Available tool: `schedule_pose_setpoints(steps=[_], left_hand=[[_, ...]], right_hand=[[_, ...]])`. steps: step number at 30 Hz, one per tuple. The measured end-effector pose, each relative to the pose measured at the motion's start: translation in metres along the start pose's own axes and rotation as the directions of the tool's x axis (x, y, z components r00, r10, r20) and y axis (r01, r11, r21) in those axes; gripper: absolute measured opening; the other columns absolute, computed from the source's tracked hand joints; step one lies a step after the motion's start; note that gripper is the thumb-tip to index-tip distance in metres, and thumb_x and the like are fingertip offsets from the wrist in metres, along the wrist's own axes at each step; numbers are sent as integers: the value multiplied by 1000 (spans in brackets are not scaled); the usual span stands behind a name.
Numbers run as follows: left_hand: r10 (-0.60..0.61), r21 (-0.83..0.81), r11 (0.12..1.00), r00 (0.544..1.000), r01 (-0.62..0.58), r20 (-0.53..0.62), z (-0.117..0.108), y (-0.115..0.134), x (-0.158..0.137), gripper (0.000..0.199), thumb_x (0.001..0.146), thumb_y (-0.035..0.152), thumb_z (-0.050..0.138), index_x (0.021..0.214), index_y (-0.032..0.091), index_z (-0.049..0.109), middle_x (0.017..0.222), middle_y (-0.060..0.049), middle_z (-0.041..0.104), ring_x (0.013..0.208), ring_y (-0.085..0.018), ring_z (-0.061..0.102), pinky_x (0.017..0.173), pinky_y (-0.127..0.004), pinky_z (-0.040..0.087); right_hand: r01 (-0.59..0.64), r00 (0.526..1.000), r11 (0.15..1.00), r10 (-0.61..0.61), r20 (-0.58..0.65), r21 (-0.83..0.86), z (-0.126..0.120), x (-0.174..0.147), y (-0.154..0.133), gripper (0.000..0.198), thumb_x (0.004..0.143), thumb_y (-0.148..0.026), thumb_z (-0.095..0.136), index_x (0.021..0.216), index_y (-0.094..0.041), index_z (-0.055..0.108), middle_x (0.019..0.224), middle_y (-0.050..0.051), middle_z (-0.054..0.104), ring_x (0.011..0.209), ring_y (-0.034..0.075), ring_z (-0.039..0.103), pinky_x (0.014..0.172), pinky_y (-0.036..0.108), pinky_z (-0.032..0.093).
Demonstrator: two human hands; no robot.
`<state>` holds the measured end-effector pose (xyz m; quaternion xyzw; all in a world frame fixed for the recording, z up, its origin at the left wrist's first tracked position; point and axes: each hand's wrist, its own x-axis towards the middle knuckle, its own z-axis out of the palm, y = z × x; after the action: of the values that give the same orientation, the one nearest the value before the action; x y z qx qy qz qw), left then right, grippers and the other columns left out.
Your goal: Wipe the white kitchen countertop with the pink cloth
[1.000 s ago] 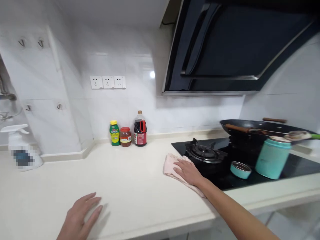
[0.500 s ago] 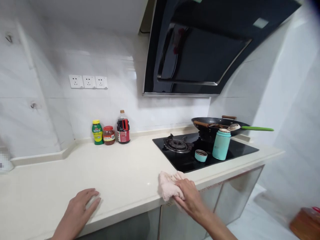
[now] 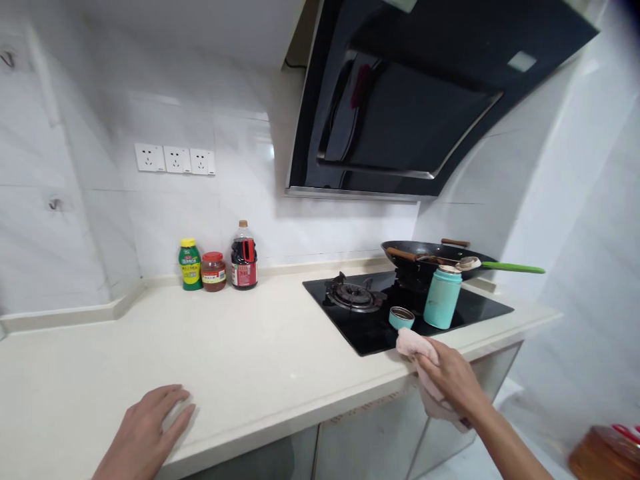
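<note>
My right hand [image 3: 453, 377] grips a pale pink cloth [image 3: 419, 345] at the front edge of the counter, just before the black gas hob [image 3: 370, 337]. Part of the cloth hangs down over the counter's front. Close behind it on the hob sit a small turquoise cup-like lid [image 3: 401, 319] and a turquoise flask [image 3: 443, 300], which stands upright. On the left, my left hand [image 3: 150, 427] rests on the cream countertop [image 3: 240, 360] with its fingers apart and nothing in them.
A black wok [image 3: 425, 252] with a green-handled utensil [image 3: 515, 267] sits on the far burner. Against the wall stand a green bottle [image 3: 191, 267], a red-lidded jar [image 3: 213, 273] and a dark sauce bottle [image 3: 244, 260]. The range hood [image 3: 400, 120] slants overhead.
My right hand has moved right along the counter's front edge with the cloth, which now hangs lower. My left hand stays in nearly the same place. The view has shifted slightly.
</note>
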<state>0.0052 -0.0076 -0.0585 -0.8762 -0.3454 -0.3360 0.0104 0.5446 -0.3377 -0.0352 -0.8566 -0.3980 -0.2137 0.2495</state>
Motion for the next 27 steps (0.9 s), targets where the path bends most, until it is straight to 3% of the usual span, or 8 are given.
schedule_pose_setpoints(steps=[4,7,11,16,20,24,27], left_hand=[[13,17,1000,1000,-13,-1,2,-2,0,40,90,58,52,104,28,74,116,-5,73,111,-27,67,101,-44,51],[24,36,999,1000,-24,13,3,-3,2,39,89,58,52,104,29,74,116,-5,72,111,-27,66,102,-44,50],[14,45,999,999,-16,34,1,-2,5,41,87,60,52,103,29,74,116,-5,72,111,-28,66,101,-45,50],[-17,42,999,998,14,67,-3,3,6,42,88,60,50,102,28,74,117,-6,72,112,-27,65,102,-44,49],[-22,26,999,997,20,70,-8,7,6,41,89,58,50,103,27,74,118,-6,72,113,-27,65,104,-43,47],[-25,14,1000,998,25,53,-13,13,4,39,90,55,51,103,26,74,117,-6,73,114,-26,65,105,-43,47],[-25,4,1000,999,25,40,-16,17,3,38,90,54,51,102,26,74,117,-6,73,113,-26,65,102,-42,49]], right_hand=[[-14,994,992,27,109,-123,17,25,-19,31,93,-32,46,111,-15,65,97,11,68,87,30,61,72,35,40],[60,989,987,-39,139,-152,22,36,-48,19,93,-28,53,98,-15,66,95,12,67,86,29,59,72,33,35],[172,974,981,-155,167,-93,27,33,-99,10,91,-23,58,95,-17,65,96,10,64,90,27,55,77,33,33],[314,924,942,-332,188,116,31,1,-168,11,86,-22,63,97,-20,64,100,6,61,93,25,52,84,33,33],[363,882,870,-436,178,333,24,-23,-203,15,83,-20,59,97,-22,63,102,4,62,93,23,52,86,32,36],[319,861,776,-477,176,544,5,-37,-210,24,84,-24,52,105,-24,64,100,-1,65,91,20,58,81,28,44],[153,909,684,-380,170,713,-15,-38,-193,30,87,-32,47,111,-21,62,101,1,67,88,20,61,76,27,49]])
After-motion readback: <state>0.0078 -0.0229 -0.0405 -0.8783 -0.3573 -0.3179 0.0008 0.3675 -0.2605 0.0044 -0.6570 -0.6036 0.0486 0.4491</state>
